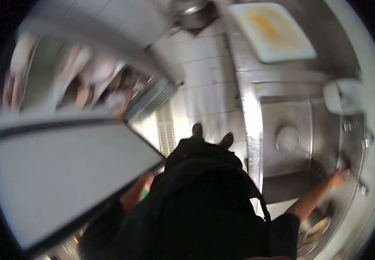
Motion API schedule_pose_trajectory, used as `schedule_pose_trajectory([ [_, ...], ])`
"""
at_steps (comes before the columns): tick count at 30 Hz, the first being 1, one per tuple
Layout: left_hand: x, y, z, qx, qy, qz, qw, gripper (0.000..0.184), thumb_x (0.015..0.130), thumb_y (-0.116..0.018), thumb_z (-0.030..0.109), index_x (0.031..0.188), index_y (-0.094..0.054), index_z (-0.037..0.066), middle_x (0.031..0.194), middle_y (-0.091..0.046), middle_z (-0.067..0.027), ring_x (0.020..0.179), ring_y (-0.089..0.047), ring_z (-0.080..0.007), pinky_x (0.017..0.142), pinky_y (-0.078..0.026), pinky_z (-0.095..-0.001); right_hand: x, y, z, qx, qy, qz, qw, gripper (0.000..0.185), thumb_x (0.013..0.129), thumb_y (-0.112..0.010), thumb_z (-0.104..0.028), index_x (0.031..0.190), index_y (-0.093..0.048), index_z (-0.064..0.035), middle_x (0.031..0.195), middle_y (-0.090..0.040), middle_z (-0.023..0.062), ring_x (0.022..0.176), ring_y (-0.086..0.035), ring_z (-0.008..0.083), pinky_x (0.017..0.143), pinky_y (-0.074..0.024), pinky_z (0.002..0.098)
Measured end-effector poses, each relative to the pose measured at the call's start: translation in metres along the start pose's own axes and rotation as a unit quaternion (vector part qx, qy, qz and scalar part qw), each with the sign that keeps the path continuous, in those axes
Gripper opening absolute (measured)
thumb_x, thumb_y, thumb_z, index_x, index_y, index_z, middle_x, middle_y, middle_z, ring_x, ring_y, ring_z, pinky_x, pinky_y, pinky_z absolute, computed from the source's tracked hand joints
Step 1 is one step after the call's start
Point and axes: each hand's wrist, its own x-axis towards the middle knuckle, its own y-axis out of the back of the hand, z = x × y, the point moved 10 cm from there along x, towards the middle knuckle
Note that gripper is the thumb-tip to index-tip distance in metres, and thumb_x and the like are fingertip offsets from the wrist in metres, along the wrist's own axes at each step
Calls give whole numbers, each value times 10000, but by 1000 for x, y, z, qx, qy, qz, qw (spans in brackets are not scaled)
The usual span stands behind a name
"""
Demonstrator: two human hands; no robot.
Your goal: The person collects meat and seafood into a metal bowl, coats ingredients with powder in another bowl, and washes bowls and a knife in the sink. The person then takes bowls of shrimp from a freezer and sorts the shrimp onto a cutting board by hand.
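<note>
On the right, my right arm stretches over the steel sink (282, 143). My right hand (339, 177) is at the wall side of the basin, its fingers looking closed beside a dark, blurred metal piece (343, 163). What it grips, if anything, is too smeared to name. My left hand (147, 180) is low at the edge of an open fridge door (66, 169), mostly hidden behind it. A small green patch (145, 194) shows by that hand; its fingers cannot be made out.
The open fridge (100, 78) holds blurred trays and packed food at left. A stained white cutting board (274, 32) lies on the steel counter. A white container (343, 96) stands by the sink. A metal pot (194, 15) is at the far end. A drain grate (165, 130) runs along the floor.
</note>
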Motion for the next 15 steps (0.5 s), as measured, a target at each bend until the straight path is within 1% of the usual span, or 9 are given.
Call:
schedule_pose_trajectory([
  [2, -18, -8, -10, -88, 119, 18, 989, 749, 775, -583, 517, 1347, -358, 89, 1370, -373, -196, 1226, -374, -407, 964, -332, -548, -7, 35, -16, 38, 8, -15, 999, 646, 736, -689, -379, 1304, -424, -220, 929, -667, 74, 681, -615, 257, 582, -495, 392],
  [3, -23, -12, -17, -136, 170, 18, 976, 758, 774, -584, 520, 1354, -351, 90, 1374, -368, -198, 1227, -371, -411, 964, -330, -553, -23, 21, -12, 292, -128, -100, 942, 464, 740, -671, -321, 1137, -506, -146, 837, -651, 79, 622, -595, 239, 527, -484, 362],
  [4, -24, -18, -16, -177, 201, 14, 963, 767, 773, -584, 522, 1360, -344, 91, 1379, -363, -199, 1229, -368, -414, 964, -329, -558, -47, 9, -11, 497, -294, -110, 809, 303, 744, -654, -263, 970, -588, -72, 745, -635, 83, 563, -575, 221, 472, -472, 332],
  [6, 6, -38, -11, -225, 189, -81, 952, 857, 781, -554, 541, 1425, -166, 129, 1404, -291, -227, 1247, -301, -471, 943, -294, -634, -111, -12, -98, 652, -108, -467, 588, 228, 818, -585, -278, 821, -587, -50, 636, -602, 102, 492, -568, 205, 438, -461, 299],
  [8, 23, -35, 18, -329, 128, -93, 931, 788, 786, -531, 560, 1380, -291, 101, 1338, -373, -226, 1182, -384, -439, 910, -347, -607, -181, 43, -155, 542, -119, -519, 650, 165, 818, -585, -209, 814, -597, -45, 623, -592, 85, 449, -513, 150, 383, -409, 257],
  [9, 51, -32, 43, -322, -7, -128, 938, 707, 791, -553, 538, 1305, -404, 75, 1295, -403, -225, 1109, -433, -382, 864, -391, -572, -209, 108, -195, 496, -114, -529, 679, 149, 820, -584, -185, 811, -599, -37, 616, -586, 77, 445, -501, 135, 368, -392, 241],
  [10, 141, -35, 55, -465, -164, -120, 861, 649, 792, -584, 513, 1212, -483, 29, 1218, -466, -196, 926, -512, -324, 748, -447, -497, -218, 137, -219, 471, -90, -515, 710, 133, 834, -565, -152, 841, -604, -25, 636, -594, 72, 444, -497, 113, 356, -373, 213],
  [11, 71, 10, 81, -438, -37, 5, 898, 640, 796, -602, 493, 1181, -496, -6, 1034, -550, -192, 770, -550, -279, 620, -458, -415, -217, 136, -238, 484, -72, -514, 704, 169, 850, -564, -170, 878, -608, -9, 668, -602, 80, 467, -507, 118, 367, -381, 230],
  [15, 126, 112, 201, -521, -164, 48, 836, 763, 798, -590, 534, 1270, -411, -39, 1053, -514, -311, 727, -598, -282, 528, -476, -379, -221, 200, -324, 485, 26, -452, 749, 215, 868, -579, -185, 944, -608, 15, 702, -606, 85, 494, -515, 115, 393, -390, 246],
])
